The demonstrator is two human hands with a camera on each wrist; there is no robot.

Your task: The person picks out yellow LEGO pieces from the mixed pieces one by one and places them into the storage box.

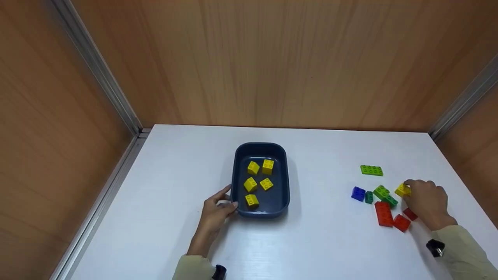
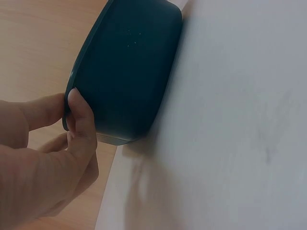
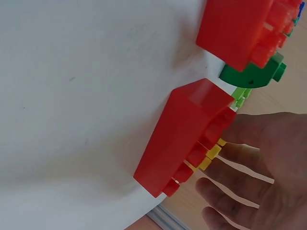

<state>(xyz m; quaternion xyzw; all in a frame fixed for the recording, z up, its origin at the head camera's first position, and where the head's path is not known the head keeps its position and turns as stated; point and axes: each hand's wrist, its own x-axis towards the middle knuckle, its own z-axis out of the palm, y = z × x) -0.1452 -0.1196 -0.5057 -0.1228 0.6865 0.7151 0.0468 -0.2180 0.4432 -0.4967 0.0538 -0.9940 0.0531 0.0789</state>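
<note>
A dark blue tray [image 1: 261, 214] stands on the white table, with several yellow bricks [image 1: 251, 184] lying loose in it. The left hand [image 1: 215, 214] pinches the tray's rim at its near left side; in the left wrist view, thumb and fingers close on the rim from both sides. Far to the right, the right hand [image 1: 430, 202] has its fingertips on a yellow brick [image 1: 403, 189], gripping it beside a cluster of coloured bricks. In the right wrist view a red brick [image 3: 177, 139] partly hides that yellow brick [image 3: 211, 155].
Around the right hand lie red bricks [image 1: 384, 214], green bricks [image 1: 381, 191] and a blue brick [image 1: 358, 193]. A light green brick [image 1: 371, 170] sits farther back. Wooden panels [image 1: 272, 66] with metal edging enclose the table's back and sides.
</note>
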